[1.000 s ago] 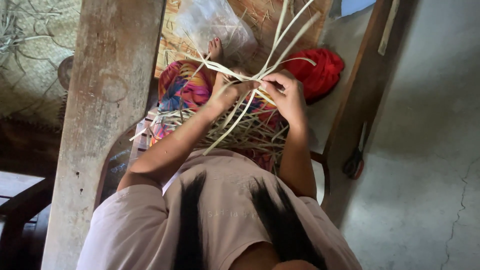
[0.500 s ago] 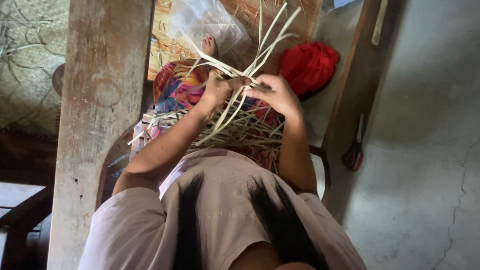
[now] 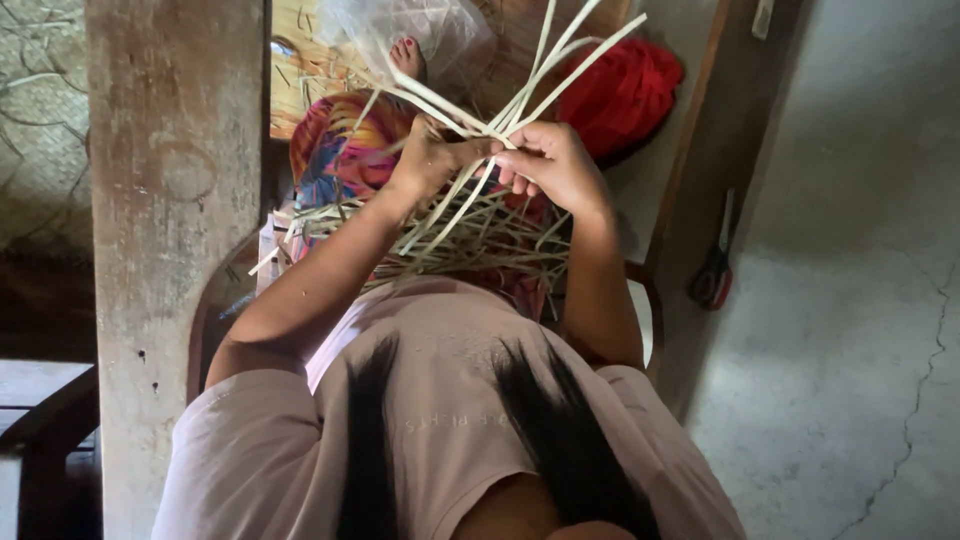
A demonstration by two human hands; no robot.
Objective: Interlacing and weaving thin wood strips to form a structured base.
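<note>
Strips: thin pale bendy weaving strips, middle of frame, light, hold near crossing.
Left hand: pinching strips.
Right hand: pinching strips.

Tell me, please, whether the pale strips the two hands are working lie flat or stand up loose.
Partly both: the pale strips fan upward, loose, above the left hand and right hand, while lower ones lie crossed over the lap.

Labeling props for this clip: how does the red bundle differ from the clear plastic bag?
The red bundle is opaque and solid red; the clear plastic bag is see-through and crinkled. The red bundle lies right of the raised strips, and the clear plastic bag lies left of them, next to a bare foot. Both rest beyond the hands.
</note>
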